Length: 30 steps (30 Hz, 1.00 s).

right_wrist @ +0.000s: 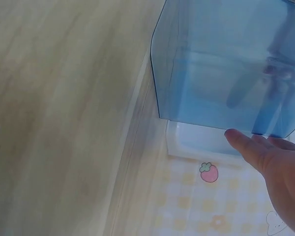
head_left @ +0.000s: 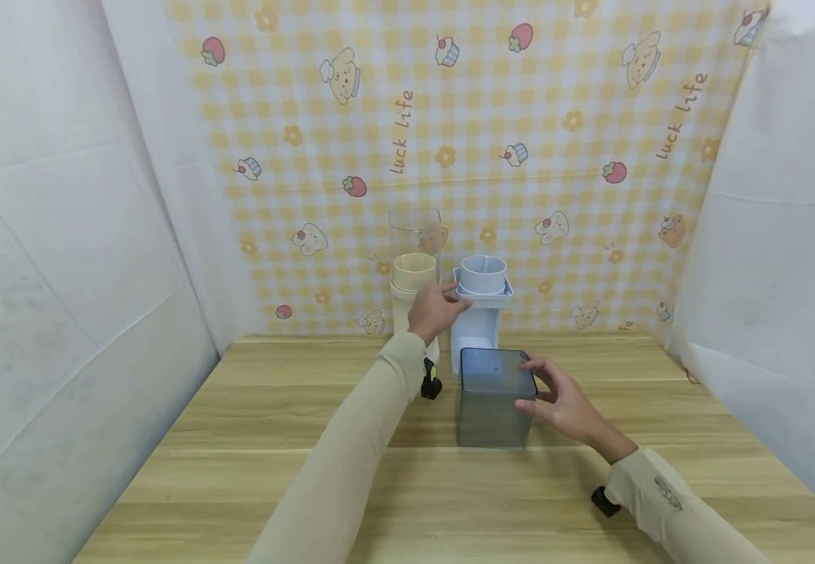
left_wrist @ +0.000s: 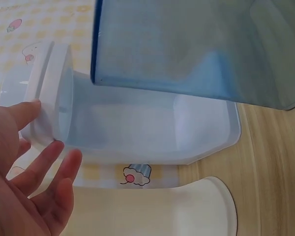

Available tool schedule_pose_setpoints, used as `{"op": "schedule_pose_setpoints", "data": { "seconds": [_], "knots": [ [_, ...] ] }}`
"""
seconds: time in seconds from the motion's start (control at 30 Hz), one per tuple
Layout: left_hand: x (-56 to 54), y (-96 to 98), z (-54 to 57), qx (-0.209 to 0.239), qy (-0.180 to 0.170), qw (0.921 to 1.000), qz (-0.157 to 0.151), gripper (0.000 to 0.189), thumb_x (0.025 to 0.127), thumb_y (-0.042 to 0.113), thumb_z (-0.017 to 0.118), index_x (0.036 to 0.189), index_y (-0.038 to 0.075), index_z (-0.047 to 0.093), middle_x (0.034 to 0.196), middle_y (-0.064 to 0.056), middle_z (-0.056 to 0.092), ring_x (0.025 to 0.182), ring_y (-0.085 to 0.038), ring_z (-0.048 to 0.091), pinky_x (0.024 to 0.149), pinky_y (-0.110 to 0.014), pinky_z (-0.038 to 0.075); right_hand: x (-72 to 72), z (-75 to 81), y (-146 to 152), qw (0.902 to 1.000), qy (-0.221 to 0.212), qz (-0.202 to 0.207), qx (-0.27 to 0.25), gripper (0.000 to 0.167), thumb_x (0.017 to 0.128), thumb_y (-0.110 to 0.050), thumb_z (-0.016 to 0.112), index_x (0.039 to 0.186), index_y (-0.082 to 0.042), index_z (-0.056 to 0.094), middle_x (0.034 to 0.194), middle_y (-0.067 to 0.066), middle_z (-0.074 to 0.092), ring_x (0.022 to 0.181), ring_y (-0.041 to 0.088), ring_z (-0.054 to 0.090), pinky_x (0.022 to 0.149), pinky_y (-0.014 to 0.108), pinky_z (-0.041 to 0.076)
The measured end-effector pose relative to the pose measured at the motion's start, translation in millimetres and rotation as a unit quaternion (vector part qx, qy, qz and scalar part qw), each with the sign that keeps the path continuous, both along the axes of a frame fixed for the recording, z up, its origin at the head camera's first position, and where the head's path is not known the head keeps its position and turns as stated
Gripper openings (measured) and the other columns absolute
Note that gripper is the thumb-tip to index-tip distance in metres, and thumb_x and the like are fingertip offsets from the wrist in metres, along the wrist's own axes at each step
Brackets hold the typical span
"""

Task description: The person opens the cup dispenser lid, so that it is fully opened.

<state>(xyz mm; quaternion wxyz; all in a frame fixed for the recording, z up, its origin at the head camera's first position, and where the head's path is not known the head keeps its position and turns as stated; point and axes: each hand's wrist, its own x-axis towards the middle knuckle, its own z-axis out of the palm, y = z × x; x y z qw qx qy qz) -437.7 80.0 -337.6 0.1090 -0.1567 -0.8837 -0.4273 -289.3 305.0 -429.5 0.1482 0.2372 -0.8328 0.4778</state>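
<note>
A light-blue dispenser stand point(head_left: 475, 325) with a round collar on top stands at the back of the table. My left hand point(head_left: 438, 308) pinches the left edge of its upper rim; in the left wrist view, the thumb side touches the white collar point(left_wrist: 51, 93), with other fingers curled below. My right hand point(head_left: 564, 401) grips the right side of a translucent grey-blue box-shaped container point(head_left: 494, 419), thumb and fingers apart along its edge. This container is in front of the stand and partly covers it. Whether it touches the tabletop, I cannot tell.
Left of the blue stand is a cream dispenser stand point(head_left: 402, 313) with a clear tank point(head_left: 414, 220) on top, partly behind my left hand. A yellow checked cloth point(head_left: 393, 70) hangs behind the wooden table point(head_left: 295, 439). White sheets point(head_left: 41, 235) flank both sides.
</note>
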Motion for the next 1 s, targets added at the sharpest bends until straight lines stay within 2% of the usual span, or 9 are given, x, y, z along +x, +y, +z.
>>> {"op": "schedule_pose_setpoints", "data": {
  "seconds": [0.17, 0.4, 0.5, 0.63, 0.87, 1.0],
  "knots": [
    [5.9, -3.8, -1.2, 0.006, -0.003, 0.9999, -0.011, 0.057, 0.089, 0.041, 0.073, 0.140, 0.020, 0.058, 0.112, -0.004, 0.072, 0.095, -0.020, 0.068, 0.072, -0.035, 0.052, -6.7, 1.0, -1.5, 1.0000, -0.002, 0.000, 0.001, 0.049, 0.089, -0.005, 0.073, 0.129, 0.006, 0.046, 0.154, 0.031, 0.028, 0.136, 0.051, 0.033, 0.092, 0.065, 0.045],
    [14.3, -12.8, -3.9, 0.011, 0.001, 0.9993, -0.035, 0.055, 0.088, 0.042, 0.072, 0.138, 0.020, 0.060, 0.125, -0.005, 0.068, 0.112, -0.022, 0.064, 0.084, -0.040, 0.052, -15.1, 2.0, 2.6, 0.9999, -0.003, -0.012, 0.008, 0.051, 0.091, -0.007, 0.072, 0.134, 0.007, 0.047, 0.155, 0.030, 0.028, 0.137, 0.049, 0.034, 0.092, 0.058, 0.048],
    [19.6, -20.4, -7.7, 0.028, 0.006, 0.9982, -0.054, 0.054, 0.089, 0.040, 0.073, 0.136, 0.018, 0.061, 0.127, -0.007, 0.067, 0.118, -0.025, 0.061, 0.091, -0.043, 0.050, -16.6, 2.2, 4.1, 0.9998, -0.004, -0.013, 0.012, 0.052, 0.092, -0.008, 0.071, 0.135, 0.006, 0.047, 0.157, 0.029, 0.025, 0.138, 0.049, 0.032, 0.093, 0.059, 0.047],
    [25.5, -31.4, -13.1, 0.052, -0.007, 0.9956, -0.077, 0.054, 0.087, 0.041, 0.074, 0.135, 0.018, 0.062, 0.131, -0.007, 0.065, 0.123, -0.026, 0.058, 0.098, -0.045, 0.047, -17.2, 4.0, 3.9, 0.9998, -0.007, -0.011, 0.014, 0.052, 0.092, -0.008, 0.070, 0.137, 0.006, 0.047, 0.158, 0.028, 0.024, 0.139, 0.049, 0.031, 0.094, 0.059, 0.046],
    [34.4, -44.9, -20.8, 0.066, 0.015, 0.9928, -0.099, 0.052, 0.087, 0.038, 0.076, 0.132, 0.017, 0.065, 0.129, -0.006, 0.066, 0.124, -0.026, 0.057, 0.102, -0.046, 0.045, -21.9, 2.1, 4.3, 0.9998, -0.007, -0.014, 0.014, 0.052, 0.093, -0.008, 0.070, 0.137, 0.006, 0.047, 0.158, 0.026, 0.025, 0.139, 0.046, 0.032, 0.095, 0.054, 0.047],
    [44.7, -54.8, -24.7, 0.075, 0.014, 0.9909, -0.111, 0.052, 0.087, 0.036, 0.077, 0.133, 0.016, 0.064, 0.131, -0.008, 0.064, 0.106, -0.025, 0.067, 0.089, -0.039, 0.054, -23.1, 2.4, 2.3, 0.9996, -0.007, -0.021, 0.020, 0.052, 0.093, -0.011, 0.070, 0.138, 0.004, 0.048, 0.159, 0.023, 0.025, 0.141, 0.047, 0.029, 0.095, 0.058, 0.046]
  ]
}}
